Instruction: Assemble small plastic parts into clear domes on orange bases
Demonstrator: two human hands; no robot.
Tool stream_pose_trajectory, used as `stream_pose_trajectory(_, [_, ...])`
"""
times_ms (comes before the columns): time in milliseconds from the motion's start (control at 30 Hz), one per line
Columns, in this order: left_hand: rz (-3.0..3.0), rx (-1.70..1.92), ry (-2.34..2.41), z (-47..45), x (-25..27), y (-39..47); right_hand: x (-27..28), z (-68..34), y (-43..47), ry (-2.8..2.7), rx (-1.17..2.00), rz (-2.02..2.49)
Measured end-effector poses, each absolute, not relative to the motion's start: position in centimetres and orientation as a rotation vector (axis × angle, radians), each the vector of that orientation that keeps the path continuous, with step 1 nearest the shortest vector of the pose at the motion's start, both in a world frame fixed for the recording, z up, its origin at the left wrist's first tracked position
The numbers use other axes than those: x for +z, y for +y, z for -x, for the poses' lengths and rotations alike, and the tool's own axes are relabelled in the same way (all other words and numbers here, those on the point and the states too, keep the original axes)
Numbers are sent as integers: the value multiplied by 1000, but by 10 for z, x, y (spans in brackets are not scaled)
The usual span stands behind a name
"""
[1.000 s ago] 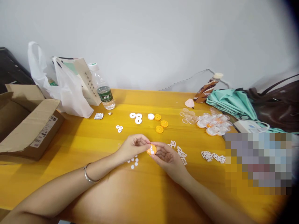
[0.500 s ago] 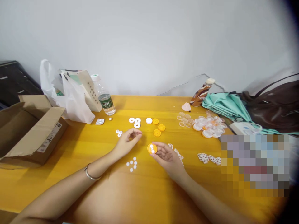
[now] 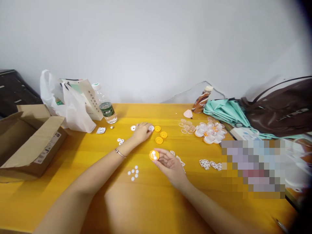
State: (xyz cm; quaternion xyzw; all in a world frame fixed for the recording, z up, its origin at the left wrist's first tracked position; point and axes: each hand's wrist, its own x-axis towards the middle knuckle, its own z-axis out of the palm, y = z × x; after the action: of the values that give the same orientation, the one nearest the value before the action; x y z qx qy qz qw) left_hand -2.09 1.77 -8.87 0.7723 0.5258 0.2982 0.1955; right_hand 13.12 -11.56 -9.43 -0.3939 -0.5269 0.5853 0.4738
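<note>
In my right hand (image 3: pixel 172 167) is a round orange plastic cap (image 3: pixel 151 157), pinched at its right edge between thumb and fingers. Small white discs (image 3: pixel 154 155) lie inside this cap. My left hand (image 3: pixel 141 133) reaches farther across the table, its curled fingertips at a white round plastic piece (image 3: pixel 151 128). Just right of that piece lie three orange caps (image 3: pixel 159 140). A white ring (image 3: pixel 133 128) shows left of my left hand, which covers whatever lies beneath it. Several small pale discs (image 3: pixel 133 178) are spread nearer to me, and small white parts (image 3: pixel 120 141) sit farther left.
On the left stand an open cardboard box (image 3: pixel 46 143), a white plastic bag (image 3: pixel 76 112) and a water bottle (image 3: pixel 107 112). Clear rings (image 3: pixel 187 126), a pile of clear-and-orange pieces (image 3: pixel 211 133), white lattice pieces (image 3: pixel 204 163), a brown bottle (image 3: pixel 201 101), a teal umbrella (image 3: pixel 224 112) and a brown bag (image 3: pixel 275 110) are right.
My left hand has moved away from me to the white round piece, covering parts of the white rings. My right hand still holds the orange cap. The view has shifted slightly right.
</note>
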Motion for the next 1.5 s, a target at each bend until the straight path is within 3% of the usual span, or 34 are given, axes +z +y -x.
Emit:
stream_pose_trajectory(167, [-1930, 886, 1372, 45, -71, -15, -93, -132, -118, -1332, 1453, 942])
stream_pose_trajectory(300, [-1220, 747, 813, 76, -57, -59, -90, -128, -127, -1428, 1524, 866])
stream_pose_trajectory(433, [-930, 713, 649, 89, -54, -89, -89, -125, -132, -1453, 1547, 861])
stream_pose_trajectory(1500, [-1520, 788, 886, 70, -72, -110, -100, -124, -126, -1588, 1138, 1018])
